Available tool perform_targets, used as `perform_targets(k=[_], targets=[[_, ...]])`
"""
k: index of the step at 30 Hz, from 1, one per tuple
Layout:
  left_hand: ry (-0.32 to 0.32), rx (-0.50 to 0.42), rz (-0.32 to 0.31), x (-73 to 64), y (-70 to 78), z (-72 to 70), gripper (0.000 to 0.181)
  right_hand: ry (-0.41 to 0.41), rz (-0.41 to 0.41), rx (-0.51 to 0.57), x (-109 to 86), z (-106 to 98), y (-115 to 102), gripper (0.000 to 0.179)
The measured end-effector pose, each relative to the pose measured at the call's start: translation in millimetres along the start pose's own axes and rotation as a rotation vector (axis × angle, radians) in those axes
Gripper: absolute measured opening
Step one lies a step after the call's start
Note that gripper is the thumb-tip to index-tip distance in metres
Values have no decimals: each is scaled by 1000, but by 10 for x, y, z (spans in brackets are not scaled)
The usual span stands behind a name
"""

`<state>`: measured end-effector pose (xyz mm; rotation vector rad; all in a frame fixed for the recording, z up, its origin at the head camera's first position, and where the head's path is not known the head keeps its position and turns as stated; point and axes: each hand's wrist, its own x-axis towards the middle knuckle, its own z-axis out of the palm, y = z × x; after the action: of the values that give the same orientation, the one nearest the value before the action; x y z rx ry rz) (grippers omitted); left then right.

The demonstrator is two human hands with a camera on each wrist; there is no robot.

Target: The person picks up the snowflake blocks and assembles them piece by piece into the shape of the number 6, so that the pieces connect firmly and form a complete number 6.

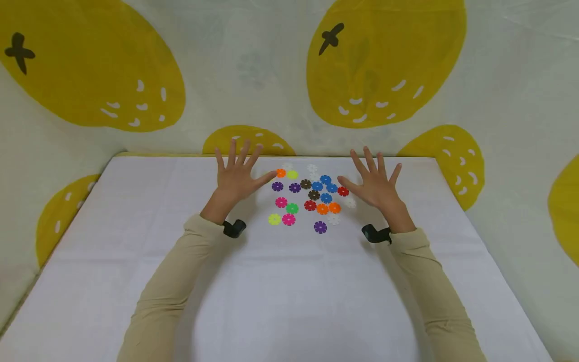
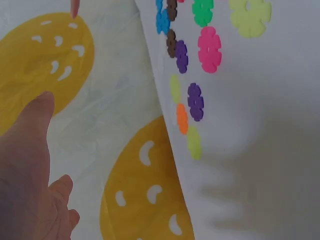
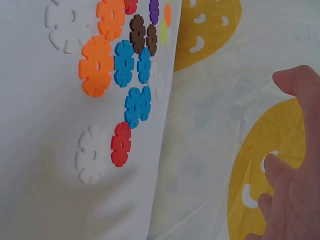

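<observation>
Flat notched plastic discs in several colours lie scattered on the table between the two hands. My left hand (image 1: pixel 236 177) is left of them, its fingers spread, the thumb pointing toward an orange disc (image 1: pixel 281 173). On the other side is my right hand (image 1: pixel 377 185), likewise spread, its thumb close to a red disc (image 1: pixel 343 191). Neither hand holds anything. A purple disc (image 1: pixel 320 228) lies nearest the front, and a yellow-green disc (image 1: pixel 274 219) is at the front left. The right wrist view shows blue discs (image 3: pixel 124 63) clustered, two overlapping, and a white disc (image 3: pixel 90 155) that blends into the cloth.
White cloth covers the table (image 1: pixel 307 301), whose back edge runs just behind the discs. A hanging cloth printed with yellow fruit (image 1: pixel 389 65) stands behind and at both sides. Black wrist cameras (image 1: pixel 234 229) sit on both wrists, below the beige sleeves' cuffs.
</observation>
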<state>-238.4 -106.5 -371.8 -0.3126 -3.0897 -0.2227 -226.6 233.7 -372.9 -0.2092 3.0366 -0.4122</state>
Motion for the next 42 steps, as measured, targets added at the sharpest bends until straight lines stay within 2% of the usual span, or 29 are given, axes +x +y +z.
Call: perform_targets(k=[12,18,25,36,42], targets=[[-20,2,39,-45,71,75,85,34,-36,8,-59,122,-67,87],[-8,-14,54,-113,120,145,86,44,-58,25,-105,194,-117,88],[-25,-52,63,-208,165,215,84,41,-94,43,-174,300,-184,86],[-66,-84,148,-377,154,321,81,15,-173,93,-333,449,-343,85],[-37,-97,204,-462,111,375,76,17,-183,164,-407,472,-402,83]])
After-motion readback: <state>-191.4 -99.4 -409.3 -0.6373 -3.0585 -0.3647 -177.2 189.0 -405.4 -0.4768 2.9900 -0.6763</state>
